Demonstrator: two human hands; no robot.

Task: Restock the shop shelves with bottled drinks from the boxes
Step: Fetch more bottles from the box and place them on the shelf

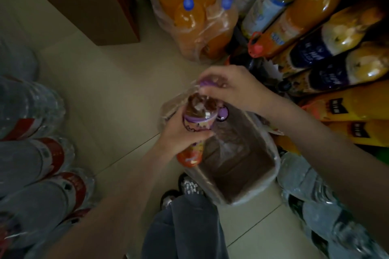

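Observation:
My left hand [179, 134] grips the body of a dark brown drink bottle [196, 111] with a purple and orange label, held upright over the floor. My right hand [231, 88] pinches its purple cap [207, 82] and the clear plastic wrap around it. Just below and to the right lies a cardboard tray [237, 166] in torn shrink wrap, its brown bottom bare. A second purple cap [285, 114] shows beside the held bottle.
Shelved juice bottles [315, 27] lie stacked at the right. A shrink-wrapped pack of orange soda [189, 12] stands on the floor ahead, a brown carton [101, 12] to its left. Water bottle packs [37, 153] crowd the left, more [315, 195] at lower right. My shoes [185, 187] are below.

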